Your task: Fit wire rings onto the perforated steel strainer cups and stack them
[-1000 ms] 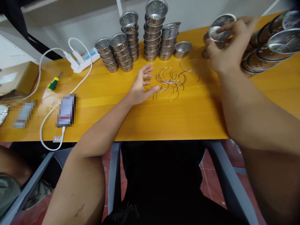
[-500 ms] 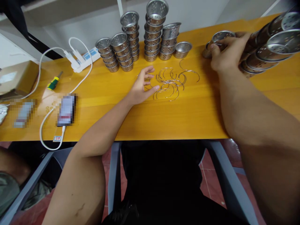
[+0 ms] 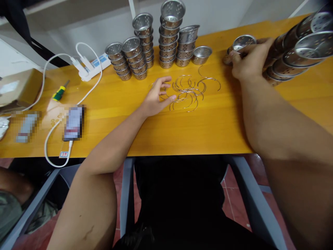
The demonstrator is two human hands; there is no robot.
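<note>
My right hand (image 3: 251,59) grips a perforated metal cup (image 3: 243,41) at the right of the table, thumb on its near side. The cup appears to sit at or over another cup low beside it; my hand hides part of both. My left hand (image 3: 159,95) rests above the table with fingers apart and nothing in them. Just right of it lies a loose pile of thin curved metal wires (image 3: 187,91). A single perforated cup (image 3: 202,55) stands upright behind the pile.
Stacks of perforated cups (image 3: 167,45) stand along the back, and taller stacks (image 3: 296,57) rise at the far right. To the left are a power strip (image 3: 97,66), a screwdriver (image 3: 59,93), a phone (image 3: 74,123) with a white cable, and a cardboard box (image 3: 22,86).
My right hand has shifted slightly left, and the cup in it has moved left too. The left hand stays in nearly the same place.
</note>
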